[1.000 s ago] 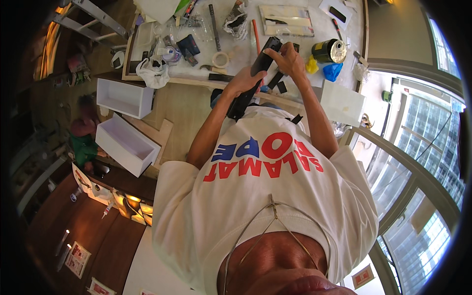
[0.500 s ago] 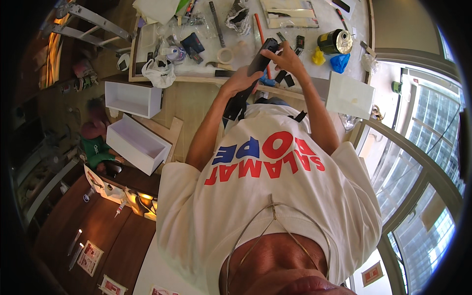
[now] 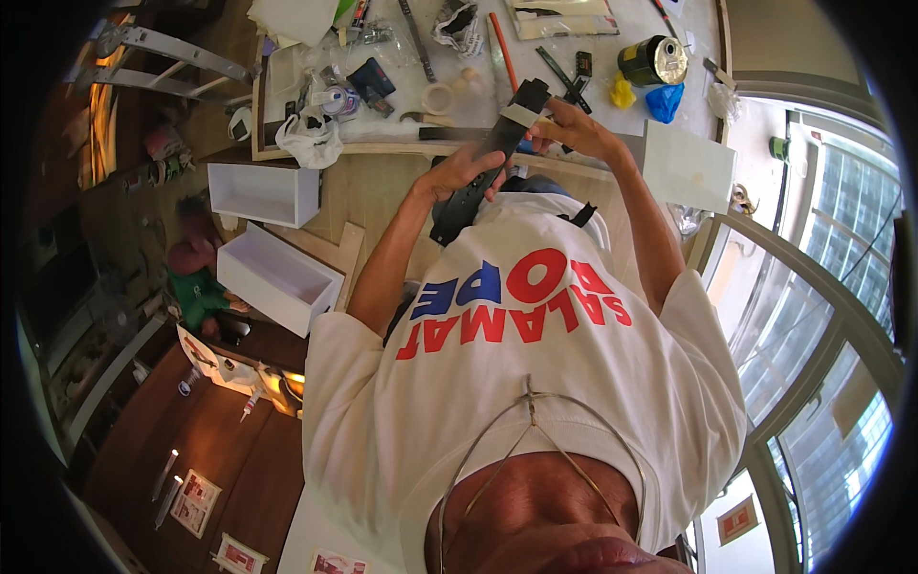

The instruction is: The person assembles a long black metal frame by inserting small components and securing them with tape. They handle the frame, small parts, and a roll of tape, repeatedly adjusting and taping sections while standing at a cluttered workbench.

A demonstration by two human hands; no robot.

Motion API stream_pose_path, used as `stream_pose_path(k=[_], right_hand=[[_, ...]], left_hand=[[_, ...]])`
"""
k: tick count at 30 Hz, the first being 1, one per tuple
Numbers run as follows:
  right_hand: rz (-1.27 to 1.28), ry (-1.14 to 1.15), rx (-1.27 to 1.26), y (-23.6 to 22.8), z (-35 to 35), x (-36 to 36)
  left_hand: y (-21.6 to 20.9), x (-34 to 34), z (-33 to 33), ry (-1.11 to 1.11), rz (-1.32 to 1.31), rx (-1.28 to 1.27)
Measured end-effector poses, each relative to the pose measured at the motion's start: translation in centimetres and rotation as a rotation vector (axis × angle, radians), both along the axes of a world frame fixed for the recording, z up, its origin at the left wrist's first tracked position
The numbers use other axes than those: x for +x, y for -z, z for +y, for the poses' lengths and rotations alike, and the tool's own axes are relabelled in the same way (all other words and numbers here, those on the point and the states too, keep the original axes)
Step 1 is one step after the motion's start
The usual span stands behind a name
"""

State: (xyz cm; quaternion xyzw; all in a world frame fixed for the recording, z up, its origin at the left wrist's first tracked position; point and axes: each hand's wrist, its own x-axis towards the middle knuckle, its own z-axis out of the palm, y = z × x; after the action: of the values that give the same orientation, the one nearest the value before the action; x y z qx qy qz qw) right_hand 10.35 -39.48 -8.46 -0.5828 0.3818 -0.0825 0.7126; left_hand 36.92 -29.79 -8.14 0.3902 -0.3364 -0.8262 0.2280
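A long black flat piece [image 3: 467,203], whose exact kind I cannot make out, slants up from my waist towards the bench edge. My left hand [image 3: 466,174] is closed round its middle, thumb on top. Across its far end lies a pale band [image 3: 521,116], perhaps tape. The fingers of my right hand [image 3: 577,131] are bent and pinched together at the right end of this band. Beyond the black piece, on the workbench, lie a tape roll [image 3: 437,99] and a wooden-handled tool [image 3: 426,119].
The cluttered workbench [image 3: 382,153] holds a large can [image 3: 653,61], a blue bag [image 3: 665,102], a red rod [image 3: 503,50] and a white plastic bag [image 3: 309,139]. Two white drawer boxes [image 3: 277,279] lie left. A person in green [image 3: 198,298] crouches beyond them. A ladder [image 3: 172,59] stands far left.
The pale band now shows across the black piece's far end, where only black showed before. My right hand has shifted slightly right and down; my left hand keeps its grip.
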Motion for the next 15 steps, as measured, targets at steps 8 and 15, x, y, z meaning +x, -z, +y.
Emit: stream_pose_path(k=[8,15], right_hand=[[-0.550,0.009,0.572,5.0,2.0,-3.9],[-0.091,0.030,0.571,6.4,0.4,-1.0]], left_hand=[[-0.9,-0.1,-0.7,0.346,-0.086,-0.115],[1.8,-1.1,-1.4,0.743,-0.262,-0.268]])
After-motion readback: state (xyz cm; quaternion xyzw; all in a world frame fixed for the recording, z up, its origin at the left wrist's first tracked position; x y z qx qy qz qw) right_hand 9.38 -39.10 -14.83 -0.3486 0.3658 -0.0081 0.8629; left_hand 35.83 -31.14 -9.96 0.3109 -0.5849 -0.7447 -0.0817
